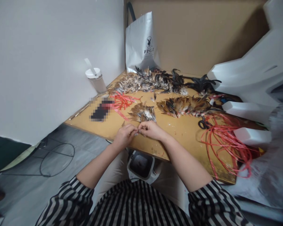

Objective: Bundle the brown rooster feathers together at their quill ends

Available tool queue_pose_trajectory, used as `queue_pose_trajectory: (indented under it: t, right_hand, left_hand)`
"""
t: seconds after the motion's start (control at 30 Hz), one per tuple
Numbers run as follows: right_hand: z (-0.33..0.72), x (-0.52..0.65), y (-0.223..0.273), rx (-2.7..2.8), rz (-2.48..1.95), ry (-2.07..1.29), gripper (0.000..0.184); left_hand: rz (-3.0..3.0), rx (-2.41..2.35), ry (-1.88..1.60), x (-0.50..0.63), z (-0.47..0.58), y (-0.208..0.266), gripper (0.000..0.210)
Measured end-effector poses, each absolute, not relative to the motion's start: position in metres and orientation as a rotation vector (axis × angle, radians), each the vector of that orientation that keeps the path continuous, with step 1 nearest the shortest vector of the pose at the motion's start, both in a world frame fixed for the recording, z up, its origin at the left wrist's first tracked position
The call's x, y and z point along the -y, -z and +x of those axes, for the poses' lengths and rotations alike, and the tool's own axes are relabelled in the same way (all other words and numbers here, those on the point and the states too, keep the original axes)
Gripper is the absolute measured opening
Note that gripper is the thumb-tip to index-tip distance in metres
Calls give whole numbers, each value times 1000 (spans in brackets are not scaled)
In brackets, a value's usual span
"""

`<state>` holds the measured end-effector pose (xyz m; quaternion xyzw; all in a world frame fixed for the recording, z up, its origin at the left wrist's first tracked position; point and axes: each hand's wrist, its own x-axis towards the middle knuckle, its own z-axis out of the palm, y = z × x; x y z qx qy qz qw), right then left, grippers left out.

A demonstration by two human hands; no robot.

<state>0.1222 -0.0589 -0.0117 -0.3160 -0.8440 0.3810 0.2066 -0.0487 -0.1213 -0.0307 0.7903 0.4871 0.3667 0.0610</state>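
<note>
My left hand [126, 135] and my right hand [152, 129] meet at the table's front edge. Both are closed in a pinch, fingertips together over a tiny pale bit that is too small to name. Just beyond them lies a small pile of brown and white feathers [142, 112], close to my right hand's knuckles. A strip of red plastic ribbon [121, 114] runs across the table towards my left hand. Farther right is a longer row of brown feathers [185, 106] with reddish bits along its near side.
Along the back lies a long heap of feathers [151, 81] before a silver bag [141, 44]. Red ribbon [124, 99] and a lidded cup [96, 81] stand left. Black-handled scissors [203, 124] and tangled red ribbon [223, 144] lie right, near white foam pieces [252, 136]. Below is a bin [141, 163].
</note>
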Motion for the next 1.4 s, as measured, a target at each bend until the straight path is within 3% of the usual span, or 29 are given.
queue_pose_trajectory:
  t: [0.5,0.9,1.4]
  right_hand:
    - [119,59,16,2349,-892,-966,17]
    - [120,56,20,2338,-864,-1111,12]
    - [114,61,18,2315,-961,-867,9]
  left_hand:
    - [2372,-1464,-1150,121,-50,33,10]
    - [2289,-1361,-1188,122,-54,33,11]
    - [2188,-1551,-1148,123,-48,30,10]
